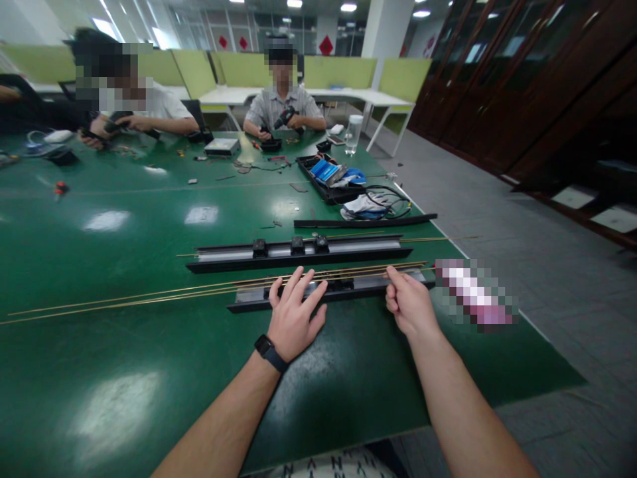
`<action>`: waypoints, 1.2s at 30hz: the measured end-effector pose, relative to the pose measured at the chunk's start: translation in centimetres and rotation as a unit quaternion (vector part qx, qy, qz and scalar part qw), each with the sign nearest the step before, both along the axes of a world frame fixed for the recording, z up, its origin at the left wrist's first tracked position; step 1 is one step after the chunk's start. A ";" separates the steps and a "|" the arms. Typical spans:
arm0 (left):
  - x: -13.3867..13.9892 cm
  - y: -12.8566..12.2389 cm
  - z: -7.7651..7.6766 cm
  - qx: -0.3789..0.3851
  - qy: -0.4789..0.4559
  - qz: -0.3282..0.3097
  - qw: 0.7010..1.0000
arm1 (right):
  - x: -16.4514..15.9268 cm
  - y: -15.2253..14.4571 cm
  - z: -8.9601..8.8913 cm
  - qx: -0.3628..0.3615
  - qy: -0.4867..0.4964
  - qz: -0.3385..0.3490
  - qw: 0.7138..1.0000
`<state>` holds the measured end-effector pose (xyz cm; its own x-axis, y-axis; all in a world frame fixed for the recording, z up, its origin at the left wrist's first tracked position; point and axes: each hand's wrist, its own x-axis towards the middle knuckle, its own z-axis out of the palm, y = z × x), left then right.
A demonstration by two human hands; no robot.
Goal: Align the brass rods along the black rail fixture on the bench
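Observation:
My left hand (pixel 297 317), with a dark watch on its wrist, lies spread over several thin brass-coloured rods (pixel 149 296), fingertips touching or just above them. The fingers of my right hand (pixel 411 304) are curled, thumb and forefinger pinching rods near their right end. Beneath the rods rests a black channel-shaped rail (pixel 365 293) with a silvery inside; dark blocks in it are partly hidden by my left hand. Beyond it lies a second black rail (pixel 348 255) holding three black blocks (pixel 297 246), with a thin rod sticking out at both ends.
A narrow black strip (pixel 365 222) lies farther back. Behind it are white-and-blue gloves (pixel 371 204), a cable and a black tray (pixel 331 192) of parts. A blurred pink item (pixel 472 292) is right of my hand. Two people work across the green table (pixel 149 372), one holding a drill (pixel 285 117).

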<state>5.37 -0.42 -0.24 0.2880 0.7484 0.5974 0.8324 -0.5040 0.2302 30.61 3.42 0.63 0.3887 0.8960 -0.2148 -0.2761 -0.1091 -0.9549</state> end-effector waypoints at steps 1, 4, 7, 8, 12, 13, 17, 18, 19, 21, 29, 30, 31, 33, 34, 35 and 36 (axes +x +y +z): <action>0.0 0.0 0.0 -0.001 0.000 0.000 1.000 | 0.0 0.0 0.0 0.000 0.000 0.001 1.000; 0.0 0.0 -0.2 -0.004 0.001 0.001 1.000 | 0.1 0.0 0.0 -0.001 0.001 0.006 1.000; -0.1 0.0 -0.2 -0.005 -0.001 0.000 1.000 | 0.0 -0.1 0.2 -0.005 0.003 0.018 1.000; 0.0 0.0 -0.2 -0.006 -0.001 0.000 1.000 | 0.0 -0.1 0.2 -0.005 0.004 0.022 1.000; 0.0 0.0 0.0 -0.007 -0.001 -0.001 1.000 | 0.0 -0.2 0.3 -0.004 0.004 0.028 1.000; 0.0 -0.1 0.0 -0.006 -0.001 -0.002 1.000 | 0.0 -0.2 0.2 -0.004 0.003 0.027 1.000; 0.0 -0.1 0.1 -0.005 -0.001 -0.003 1.000 | 0.0 -0.1 0.2 -0.002 -0.001 0.027 1.000; 0.0 -0.1 0.1 -0.006 0.000 -0.002 1.000 | 0.0 -0.1 0.2 -0.001 -0.002 0.027 1.000; 0.0 -0.1 0.1 -0.007 0.000 -0.002 1.000 | 0.0 -0.1 0.2 0.000 -0.003 0.027 1.000; -0.1 -0.1 0.1 -0.008 0.001 0.000 1.000 | -0.1 -0.2 0.3 0.002 -0.005 0.028 1.000; 0.0 -0.1 0.0 -0.010 0.003 0.001 1.000 | -0.1 -0.2 0.3 0.001 -0.007 0.026 1.000; 0.0 -0.1 0.1 -0.010 0.003 0.001 1.000 | -0.1 -0.2 0.3 0.000 -0.006 0.025 1.000; 0.0 -0.1 0.1 -0.010 0.004 0.000 1.000 | -0.1 -0.2 0.3 -0.001 -0.006 0.025 1.000; 0.0 -0.1 0.2 -0.009 0.004 -0.001 1.000 | -0.2 -0.2 0.3 -0.002 -0.007 0.023 1.000; 0.0 -0.1 0.2 -0.009 0.003 -0.001 1.000 | -0.2 -0.2 0.4 -0.003 -0.008 0.021 1.000; 0.0 -0.1 0.2 -0.009 0.002 -0.001 1.000 | -0.2 -0.2 0.4 -0.004 -0.008 0.019 1.000; 0.0 -0.1 0.1 -0.008 0.001 0.000 1.000 | -0.3 -0.3 0.4 -0.004 -0.008 0.018 1.000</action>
<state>5.37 -0.53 -0.09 0.2898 0.7582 0.5840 0.8329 -0.5004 0.2364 30.36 3.17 0.98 0.3595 0.9078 -0.2160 -0.2556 -0.1268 -0.9584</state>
